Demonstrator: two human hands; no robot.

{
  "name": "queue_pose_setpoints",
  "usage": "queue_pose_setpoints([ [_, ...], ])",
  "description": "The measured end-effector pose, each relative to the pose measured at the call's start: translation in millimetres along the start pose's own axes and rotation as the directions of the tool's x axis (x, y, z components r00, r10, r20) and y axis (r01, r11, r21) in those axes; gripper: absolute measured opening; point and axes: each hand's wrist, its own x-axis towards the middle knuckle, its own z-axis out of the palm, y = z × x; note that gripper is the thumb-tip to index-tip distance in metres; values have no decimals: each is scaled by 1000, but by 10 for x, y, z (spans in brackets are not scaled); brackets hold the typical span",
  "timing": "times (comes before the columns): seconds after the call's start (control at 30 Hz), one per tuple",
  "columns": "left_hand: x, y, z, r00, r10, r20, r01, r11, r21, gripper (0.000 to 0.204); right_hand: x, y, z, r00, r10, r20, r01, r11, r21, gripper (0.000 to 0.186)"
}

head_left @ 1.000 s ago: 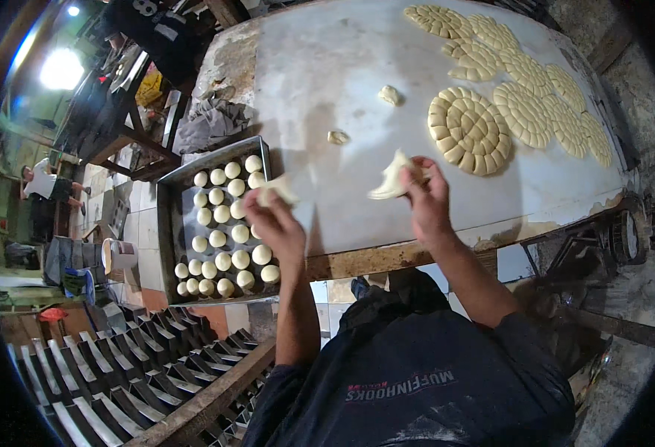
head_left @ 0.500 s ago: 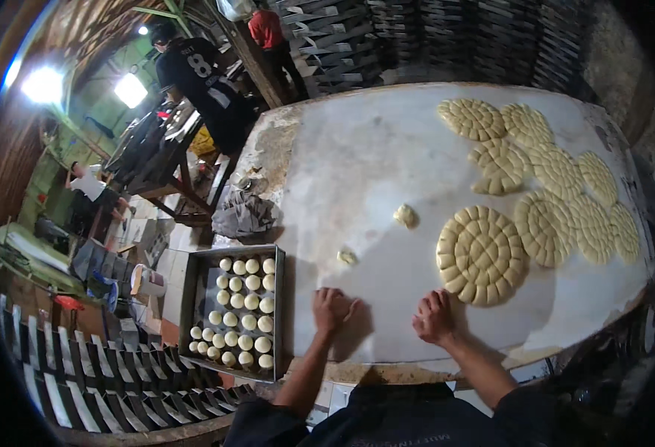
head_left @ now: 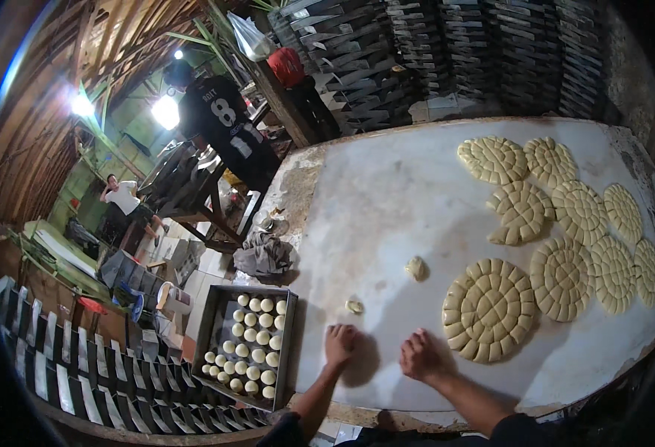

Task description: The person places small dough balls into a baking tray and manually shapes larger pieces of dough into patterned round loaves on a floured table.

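Both hands (head_left: pixel 340 345) (head_left: pixel 421 357) curl inward, apart, over the pale tabletop (head_left: pixel 387 201); I cannot tell whether they hold anything.

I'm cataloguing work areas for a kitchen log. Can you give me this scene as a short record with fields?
Left hand: curled, contents hidden; nearest the small scrap
Right hand: curled, contents hidden; nearest the large round
Lump: dough, beyond both hands
Table: pale top, flat dough rounds on its right
Tray: dark, holds dough balls
Cloth: grey, crumpled, beyond the tray
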Motion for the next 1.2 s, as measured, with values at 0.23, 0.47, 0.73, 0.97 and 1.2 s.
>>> queue_pose_setpoints([
  [0.23, -936, 24, 132, 951, 164, 262, -162, 986, -30, 16, -395, -270, -113, 943, -271, 193, 277, 961, -6, 20],
  [0.47, -37, -472, -79, 1000, -21, 5, 21, 999, 49, 17, 455, -83, 110, 991, 132, -25, -133, 989, -61, 12],
  [0.73, -958, -75, -174, 983, 16, 185, 15, 986, -166, 31, -242, -716, 352, 979, 202, 5, -200, 966, 166, 6],
  [0.97, -510, -289, -1519, 874, 29, 486, 392, 548, -739, 59, 295, -1264, 467, 702, 536, 469, -690, 351, 633, 30],
  [1.2, -343, -935, -2299, 984, 29, 177, 94, 759, -644, 57, 1777, -2590, 643, 955, 297, 22, -262, 801, 538, 19],
])
